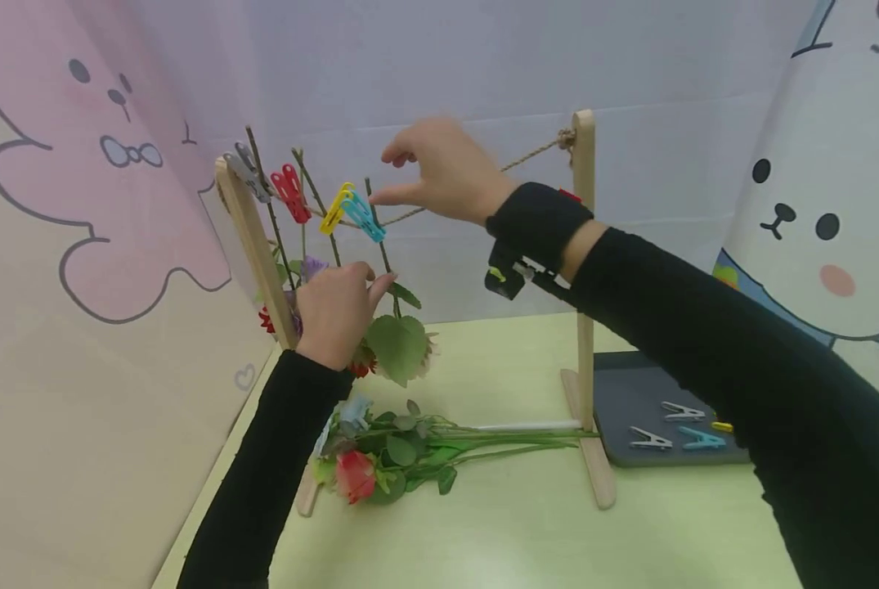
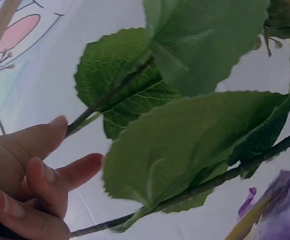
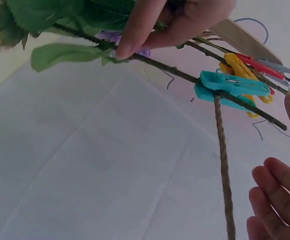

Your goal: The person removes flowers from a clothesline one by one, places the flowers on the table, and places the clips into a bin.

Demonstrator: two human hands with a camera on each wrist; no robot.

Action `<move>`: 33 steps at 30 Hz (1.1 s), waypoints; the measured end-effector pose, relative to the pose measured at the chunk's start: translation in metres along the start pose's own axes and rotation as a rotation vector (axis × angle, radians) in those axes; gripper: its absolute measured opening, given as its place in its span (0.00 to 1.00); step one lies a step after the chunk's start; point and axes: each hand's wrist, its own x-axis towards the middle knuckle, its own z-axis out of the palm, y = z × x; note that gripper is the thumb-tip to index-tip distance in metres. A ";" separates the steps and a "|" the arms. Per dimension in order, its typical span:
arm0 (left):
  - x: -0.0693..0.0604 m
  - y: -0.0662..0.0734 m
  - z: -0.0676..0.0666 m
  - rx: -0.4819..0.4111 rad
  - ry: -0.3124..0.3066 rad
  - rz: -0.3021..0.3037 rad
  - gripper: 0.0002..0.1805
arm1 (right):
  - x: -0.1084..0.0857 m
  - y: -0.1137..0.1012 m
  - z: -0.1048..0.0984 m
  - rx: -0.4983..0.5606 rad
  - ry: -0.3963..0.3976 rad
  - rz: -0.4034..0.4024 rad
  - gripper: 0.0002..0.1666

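Note:
In the head view, my left hand [image 1: 339,311] pinches the stem [image 1: 385,260] of a hanging flower, thumb against it and fingers curled. The flower hangs head-down, its big green leaf [image 1: 397,348] below the hand. A light-blue clothespin [image 1: 363,216] clamps this stem to a twine rope [image 1: 404,217]. Just right of the clothespin my right hand [image 1: 446,168] is empty, thumb and fingers spread apart. In the right wrist view the blue clothespin [image 3: 232,89] grips both stem and rope. Yellow [image 1: 336,209], red [image 1: 292,194] and grey [image 1: 248,173] clothespins sit further left along the rope.
Wooden posts [image 1: 585,245] hold the rope's ends. Beneath it, more flowers, including a pink rose [image 1: 355,476], lie on the pale table [image 1: 483,523]. A dark tray [image 1: 616,384] with several clothespins [image 1: 651,439] stands at right, partly behind my right sleeve.

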 end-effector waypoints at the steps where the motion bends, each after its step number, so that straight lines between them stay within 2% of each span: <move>1: 0.001 -0.001 0.002 -0.009 -0.010 -0.012 0.22 | 0.004 -0.002 0.003 0.036 -0.028 0.027 0.30; 4: 0.004 -0.001 0.008 -0.034 -0.026 -0.023 0.23 | 0.014 -0.008 0.015 0.136 -0.092 0.074 0.31; 7: 0.004 0.002 0.012 -0.066 -0.026 -0.023 0.23 | 0.020 -0.011 0.024 0.227 -0.110 0.096 0.28; 13: 0.003 0.007 0.015 -0.100 0.004 -0.029 0.20 | 0.022 -0.009 0.037 0.377 -0.063 0.163 0.18; 18: 0.003 0.007 0.016 -0.139 0.033 -0.027 0.18 | 0.020 -0.008 0.039 0.405 -0.023 0.238 0.15; 22: 0.002 0.007 0.015 -0.147 0.045 -0.042 0.19 | 0.020 -0.011 0.041 0.421 -0.011 0.257 0.14; 28: 0.003 0.006 0.015 -0.181 0.063 -0.048 0.19 | 0.020 -0.014 0.045 0.433 0.034 0.229 0.12; 33: 0.003 0.006 0.015 -0.159 0.089 -0.045 0.18 | 0.017 -0.012 0.049 0.454 0.086 0.189 0.10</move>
